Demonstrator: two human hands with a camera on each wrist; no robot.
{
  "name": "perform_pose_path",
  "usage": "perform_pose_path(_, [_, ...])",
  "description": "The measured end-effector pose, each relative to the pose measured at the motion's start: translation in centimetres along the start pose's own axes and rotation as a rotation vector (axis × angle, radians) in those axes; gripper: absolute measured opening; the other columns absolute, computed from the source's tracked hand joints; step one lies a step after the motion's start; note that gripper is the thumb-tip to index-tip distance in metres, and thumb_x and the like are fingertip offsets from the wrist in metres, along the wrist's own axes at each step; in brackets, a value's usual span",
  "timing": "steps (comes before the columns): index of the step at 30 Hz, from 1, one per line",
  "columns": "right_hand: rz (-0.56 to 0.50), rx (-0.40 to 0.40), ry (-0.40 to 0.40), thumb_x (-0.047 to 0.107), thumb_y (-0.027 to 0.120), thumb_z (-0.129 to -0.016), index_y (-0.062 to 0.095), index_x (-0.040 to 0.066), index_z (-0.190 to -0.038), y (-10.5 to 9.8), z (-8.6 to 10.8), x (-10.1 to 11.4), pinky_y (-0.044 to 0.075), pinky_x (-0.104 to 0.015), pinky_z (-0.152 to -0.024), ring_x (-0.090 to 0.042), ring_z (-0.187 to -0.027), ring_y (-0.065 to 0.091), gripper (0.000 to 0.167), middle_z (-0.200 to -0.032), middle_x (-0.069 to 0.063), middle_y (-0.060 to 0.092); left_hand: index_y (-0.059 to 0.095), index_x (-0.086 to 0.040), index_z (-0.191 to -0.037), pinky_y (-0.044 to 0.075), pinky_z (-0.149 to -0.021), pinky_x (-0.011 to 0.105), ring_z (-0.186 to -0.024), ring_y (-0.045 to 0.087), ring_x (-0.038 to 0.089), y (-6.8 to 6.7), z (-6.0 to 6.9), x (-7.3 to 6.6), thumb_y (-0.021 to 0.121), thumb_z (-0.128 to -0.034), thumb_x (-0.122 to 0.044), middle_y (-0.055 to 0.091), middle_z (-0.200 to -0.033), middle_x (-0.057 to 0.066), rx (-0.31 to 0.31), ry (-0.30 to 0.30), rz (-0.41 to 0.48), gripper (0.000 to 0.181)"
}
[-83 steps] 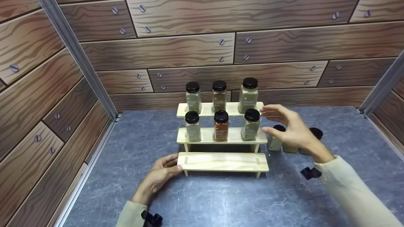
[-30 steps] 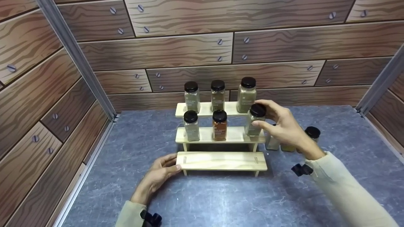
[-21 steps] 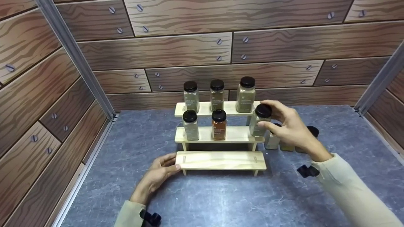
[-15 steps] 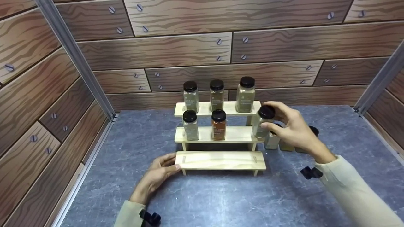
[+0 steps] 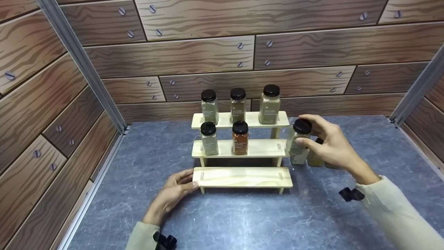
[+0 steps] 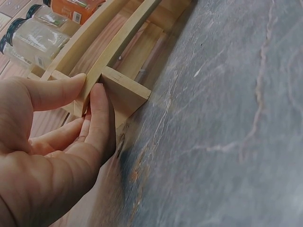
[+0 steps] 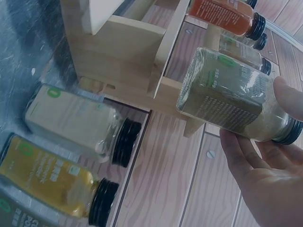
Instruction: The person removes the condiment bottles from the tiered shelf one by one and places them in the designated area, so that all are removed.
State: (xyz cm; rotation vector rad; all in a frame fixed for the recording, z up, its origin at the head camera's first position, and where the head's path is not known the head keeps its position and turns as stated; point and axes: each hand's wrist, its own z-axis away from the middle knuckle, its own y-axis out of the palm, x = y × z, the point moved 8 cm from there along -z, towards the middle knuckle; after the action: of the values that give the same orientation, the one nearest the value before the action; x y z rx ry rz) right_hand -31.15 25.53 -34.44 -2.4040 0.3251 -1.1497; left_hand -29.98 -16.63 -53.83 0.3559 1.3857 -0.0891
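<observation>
My right hand (image 5: 327, 144) holds a black-capped spice jar (image 5: 295, 139) of grey-green powder between thumb and fingers, just off the right end of the middle shelf (image 5: 258, 148). The right wrist view shows this jar (image 7: 227, 92) raised beside the wooden rack. With thumb and fingers, my left hand (image 5: 175, 187) pinches the left end of the bottom shelf (image 5: 242, 177); the left wrist view confirms that grip on the board (image 6: 97, 71). On the middle shelf stand a pale jar (image 5: 210, 143) and an orange-red jar (image 5: 240, 141). Three more jars line the top shelf (image 5: 255, 119).
On the table right of the rack stand a whitish jar (image 7: 71, 123), a yellow jar (image 7: 49, 177) and a partly hidden greenish jar (image 7: 16, 210). Wood-patterned panels (image 5: 208, 55) wall the back and sides of the blue-grey table (image 5: 236, 222).
My right hand has taken the jar from the right end of the middle shelf and moved it rightward past the shelf's edge. The left hand has stayed on the bottom shelf.
</observation>
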Motion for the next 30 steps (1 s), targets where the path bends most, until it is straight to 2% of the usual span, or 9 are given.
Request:
perform_pose_path(5, [0.026, -0.007, 0.018, -0.009, 0.084, -0.085, 0.062, 0.004, -0.144, -0.4, 0.7, -0.5, 0.062, -0.013, -0.084, -0.002, -0.1, 0.073, 0.065, -0.119, -0.016, 0.075, 0.028, 0.021, -0.156, 0.06, -0.107, 0.029, -0.115, 0.068, 0.021, 0.0, 0.1, -0.1, 0.065, -0.0974, 0.009, 0.037, -0.157, 0.044, 0.003, 0.001, 0.002, 0.07])
perform_pose_path(12, [0.027, -0.011, 0.03, -0.009, 0.084, -0.085, 0.062, 0.002, -0.144, -0.7, 1.4, -1.1, 0.062, -0.013, -0.086, -0.001, -0.101, 0.072, 0.064, -0.121, -0.018, 0.073, 0.028, 0.021, -0.157, 0.06, -0.106, 0.028, -0.114, 0.069, 0.02, -0.1, 0.2, -0.1, 0.065, -0.0973, 0.008, 0.037, -0.158, 0.043, -0.001, -0.001, 0.0, 0.071])
perform_pose_path(30, [0.038, -0.027, 0.038, -0.012, 0.085, -0.082, 0.063, -0.001, -0.139, -1.1, 3.3, -2.4, 0.063, -0.015, -0.083, -0.003, -0.098, 0.073, 0.062, -0.117, -0.018, 0.075, 0.03, 0.02, -0.156, 0.059, -0.11, 0.031, -0.12, 0.066, 0.023, 0.0, -0.1, 0.2, 0.064, -0.0964, 0.01, 0.037, -0.158, 0.043, 0.002, -0.011, 0.007, 0.07])
